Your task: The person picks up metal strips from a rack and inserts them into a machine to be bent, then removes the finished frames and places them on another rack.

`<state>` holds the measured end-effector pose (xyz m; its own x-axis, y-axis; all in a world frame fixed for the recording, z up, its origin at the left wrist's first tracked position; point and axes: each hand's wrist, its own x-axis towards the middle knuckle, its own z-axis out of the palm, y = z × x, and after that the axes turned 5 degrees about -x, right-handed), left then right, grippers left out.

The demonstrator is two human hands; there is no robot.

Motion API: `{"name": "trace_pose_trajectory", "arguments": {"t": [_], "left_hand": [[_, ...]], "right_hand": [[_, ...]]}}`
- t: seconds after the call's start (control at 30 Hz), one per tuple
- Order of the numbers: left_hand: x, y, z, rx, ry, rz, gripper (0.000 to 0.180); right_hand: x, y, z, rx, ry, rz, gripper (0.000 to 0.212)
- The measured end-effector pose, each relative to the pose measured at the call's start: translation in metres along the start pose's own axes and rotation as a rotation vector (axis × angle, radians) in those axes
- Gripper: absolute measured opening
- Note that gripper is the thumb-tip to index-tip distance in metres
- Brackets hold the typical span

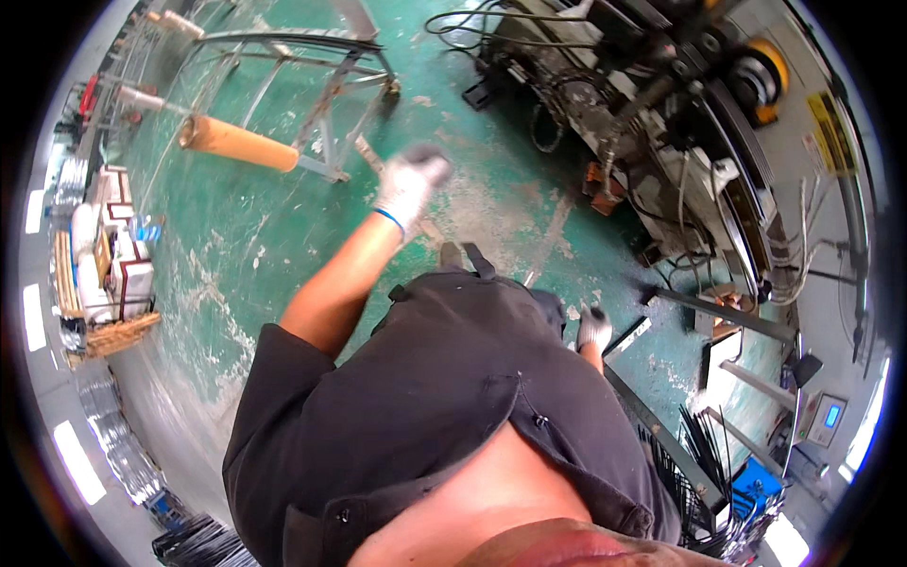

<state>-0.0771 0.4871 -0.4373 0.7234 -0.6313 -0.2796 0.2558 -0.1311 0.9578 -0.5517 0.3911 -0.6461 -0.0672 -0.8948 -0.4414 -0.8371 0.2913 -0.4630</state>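
My left hand (413,180) is stretched out ahead over the green floor (472,194), in a white glove with dark fingertips and a blue cuff edge. Its fingers are smeared by motion, and I make out nothing held in them. The nearest thing is a metal frame stand (326,132) to its left. My right hand (594,329), gloved the same way, hangs low by my right side. Its fingers point away and are mostly hidden, so their closure does not show. Close by it lies a dark metal bar (627,338).
A large, greasy machine (586,90) with hoses fills the far right. An orange roller (236,144) sticks out at the left. Wrapped goods on a wooden pallet (123,333) stand further left. Thin black rods (704,444) and a metal rack (756,378) are near right.
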Motion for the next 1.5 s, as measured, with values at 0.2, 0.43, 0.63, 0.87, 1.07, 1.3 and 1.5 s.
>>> {"name": "trace_pose_trajectory", "arguments": {"t": [0.2, 0.43, 0.63, 0.87, 1.07, 1.3, 1.5], "left_hand": [[0.109, 0.117, -0.287, 0.55, 0.407, 0.605, 0.017], [0.179, 0.162, -0.468, 1.062, 1.02, 0.39, 0.03], [0.226, 0.144, -0.532, 1.412, 1.089, 0.493, 0.025], [0.275, 0.157, -0.518, 1.412, 1.163, 0.357, 0.019], [0.293, 0.161, -0.51, 1.386, 1.272, 0.172, 0.028], [0.305, 0.163, -0.512, 1.25, 1.362, 0.036, 0.032], [0.302, 0.164, -0.513, 1.288, 1.334, 0.031, 0.035]], "right_hand": [[0.062, -0.238, 0.065, -0.228, -0.059, -0.467, 0.04], [0.058, -0.495, 0.202, -0.279, -0.165, -0.843, 0.043], [0.045, -0.713, 0.386, -0.414, -0.295, -1.204, 0.055], [0.093, -0.923, 0.611, -0.712, -0.348, -1.189, 0.071], [0.044, -0.922, 0.673, -0.942, -0.231, -1.042, 0.104], [0.049, -0.92, 0.677, -0.678, -0.269, -1.08, 0.087], [0.11, -0.961, 0.701, -0.795, -0.617, -0.739, 0.073]]}}
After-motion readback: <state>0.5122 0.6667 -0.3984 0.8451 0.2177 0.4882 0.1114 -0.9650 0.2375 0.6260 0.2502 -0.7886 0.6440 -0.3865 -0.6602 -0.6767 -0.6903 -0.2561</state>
